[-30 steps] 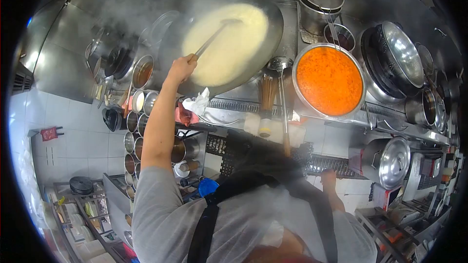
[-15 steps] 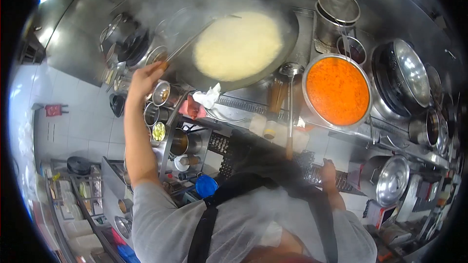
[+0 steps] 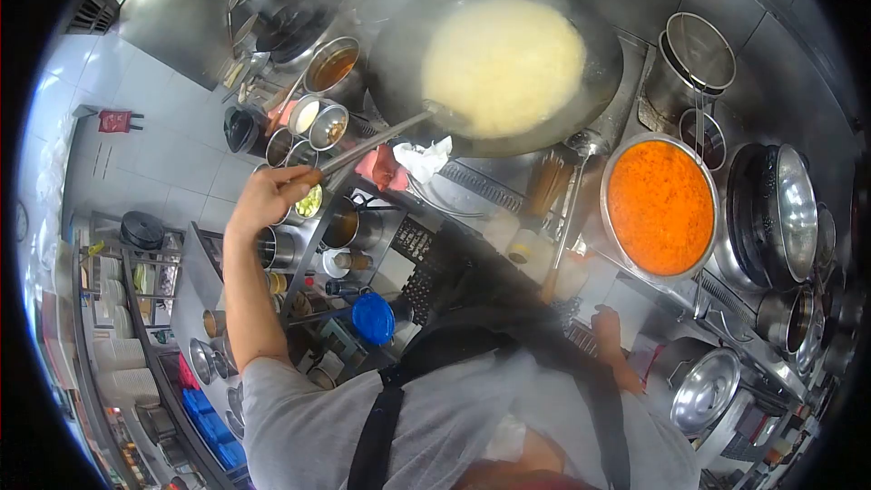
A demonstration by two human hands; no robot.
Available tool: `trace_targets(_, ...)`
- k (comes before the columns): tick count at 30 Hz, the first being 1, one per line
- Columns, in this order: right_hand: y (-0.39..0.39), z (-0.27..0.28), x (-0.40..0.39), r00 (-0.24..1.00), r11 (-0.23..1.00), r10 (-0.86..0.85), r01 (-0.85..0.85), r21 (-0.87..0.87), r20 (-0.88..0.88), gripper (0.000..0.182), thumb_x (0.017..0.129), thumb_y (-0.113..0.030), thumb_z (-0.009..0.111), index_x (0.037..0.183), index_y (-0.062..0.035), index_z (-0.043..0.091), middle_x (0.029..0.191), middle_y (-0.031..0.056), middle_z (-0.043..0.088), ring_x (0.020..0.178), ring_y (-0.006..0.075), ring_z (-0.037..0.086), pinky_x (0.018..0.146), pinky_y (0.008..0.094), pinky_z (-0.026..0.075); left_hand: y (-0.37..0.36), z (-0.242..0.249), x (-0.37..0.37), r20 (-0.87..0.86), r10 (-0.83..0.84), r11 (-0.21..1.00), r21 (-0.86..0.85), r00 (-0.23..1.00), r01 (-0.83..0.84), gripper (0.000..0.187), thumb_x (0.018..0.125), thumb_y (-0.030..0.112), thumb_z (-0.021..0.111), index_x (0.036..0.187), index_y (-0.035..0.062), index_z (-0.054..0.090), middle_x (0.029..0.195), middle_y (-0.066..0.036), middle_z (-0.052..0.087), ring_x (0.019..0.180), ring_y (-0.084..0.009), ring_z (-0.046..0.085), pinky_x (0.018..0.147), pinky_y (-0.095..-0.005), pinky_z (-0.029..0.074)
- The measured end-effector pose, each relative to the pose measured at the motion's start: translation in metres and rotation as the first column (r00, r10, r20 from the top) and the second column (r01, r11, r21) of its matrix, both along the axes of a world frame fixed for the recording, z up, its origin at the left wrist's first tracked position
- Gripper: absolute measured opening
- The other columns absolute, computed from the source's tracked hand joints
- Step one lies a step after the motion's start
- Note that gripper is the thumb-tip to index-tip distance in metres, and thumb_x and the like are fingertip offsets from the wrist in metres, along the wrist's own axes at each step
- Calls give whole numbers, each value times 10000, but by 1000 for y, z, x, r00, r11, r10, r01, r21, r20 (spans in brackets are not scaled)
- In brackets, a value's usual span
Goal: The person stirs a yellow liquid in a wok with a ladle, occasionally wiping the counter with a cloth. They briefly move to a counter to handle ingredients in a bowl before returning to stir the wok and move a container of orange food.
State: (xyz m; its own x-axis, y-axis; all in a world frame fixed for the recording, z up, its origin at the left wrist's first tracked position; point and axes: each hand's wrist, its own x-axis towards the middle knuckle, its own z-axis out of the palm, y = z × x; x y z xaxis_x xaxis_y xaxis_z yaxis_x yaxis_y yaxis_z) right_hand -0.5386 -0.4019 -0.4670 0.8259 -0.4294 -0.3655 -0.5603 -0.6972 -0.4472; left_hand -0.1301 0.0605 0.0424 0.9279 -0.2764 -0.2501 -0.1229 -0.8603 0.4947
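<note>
A wok spatula (image 3: 376, 142) with a wooden handle is gripped in my left hand (image 3: 266, 200), fingers closed round the handle. Its metal blade reaches the near left edge of a pale yellow, steaming mass that could be liquid or batter (image 3: 504, 63). That mass fills the middle of a large dark wok (image 3: 606, 73). Down by my side, my right hand (image 3: 607, 328) hangs with its fingers curled in and nothing visible in them. It is apart from the cookware.
Right of the wok stands a steel pot (image 3: 610, 222) of orange sauce (image 3: 660, 207), with a ladle (image 3: 567, 227) between them. Strainers (image 3: 700, 53) and stacked pans (image 3: 787, 209) lie further right. Small seasoning containers (image 3: 328, 127) and a crumpled white cloth (image 3: 424, 160) sit left.
My left hand has come down and nearer, bringing the spatula blade from the far side of the wok to the near left. The camera view has turned, shifting the cookware rightward.
</note>
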Motion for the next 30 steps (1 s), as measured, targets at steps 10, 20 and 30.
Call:
trace_targets(10,14,27,-15,978,981,-193,194,9,-75,345,743,-90,586,1064,-56,708,1017,243,677,985,384,651,928,449,505,-62,-116,70,187,-264,963,96,946,250,437,889,298,614,1263,72,600,1050,-233,671,1022,-381,644,895,-396,498)
trace_targets(20,52,11,-63,908,942,-332,330,-50,-254,297,761,-134,653,1034,-39,721,1001,245,682,963,385,663,898,452,526,-155,-147,156,318,-398,917,105,861,385,439,867,308,576,1230,64,611,992,-283,648,987,-438,621,875,-465,497)
trace_targets(30,64,30,-51,926,940,-341,334,-69,-159,311,756,-69,570,1030,-39,714,995,260,672,953,409,657,894,472,520,-217,-113,188,221,-215,976,14,951,218,371,843,326,597,1159,155,689,693,-140,663,492,-241,610,551,-365,503)
